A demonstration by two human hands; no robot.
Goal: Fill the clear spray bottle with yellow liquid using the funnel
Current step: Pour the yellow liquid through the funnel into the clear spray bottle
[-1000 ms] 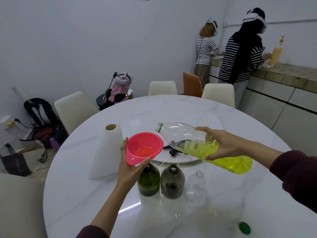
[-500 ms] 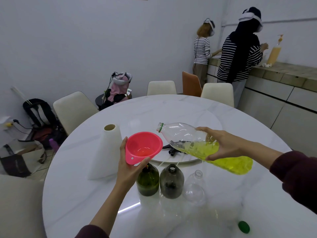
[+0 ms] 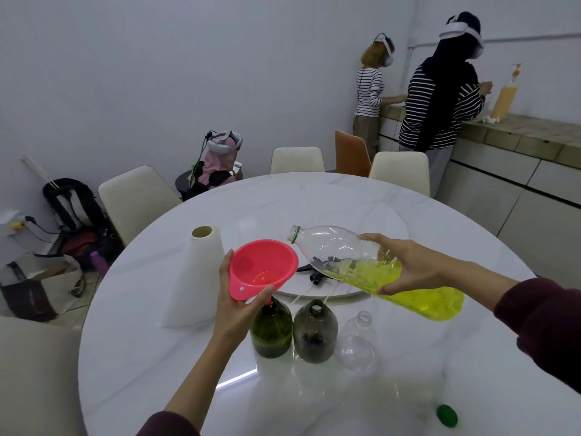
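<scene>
My left hand (image 3: pixel 239 306) grips a pink funnel (image 3: pixel 262 272) by its rim, its spout over the mouth of a dark green bottle (image 3: pixel 272 330). My right hand (image 3: pixel 405 264) holds an uncapped plastic bottle of yellow liquid (image 3: pixel 371 269), tilted almost flat with its neck pointing left, just above the funnel's right rim. The liquid lies in the lower half and does not reach the neck. To the right of the green bottle stand a smoky grey bottle (image 3: pixel 315 333) and the clear spray bottle (image 3: pixel 356 341), both uncapped.
A white paper roll (image 3: pixel 193 278) stands left of the funnel. A black spray head with tubes (image 3: pixel 314 273) lies on the turntable (image 3: pixel 361 221). A green cap (image 3: pixel 446 415) rests near the table's front right edge. Chairs ring the round marble table (image 3: pixel 141 357). Two people stand at the counter (image 3: pixel 515 133).
Both hands and the bottle have stayed nearly still; the funnel has settled slightly lower over the green bottle. A person at the counter shifted a little.
</scene>
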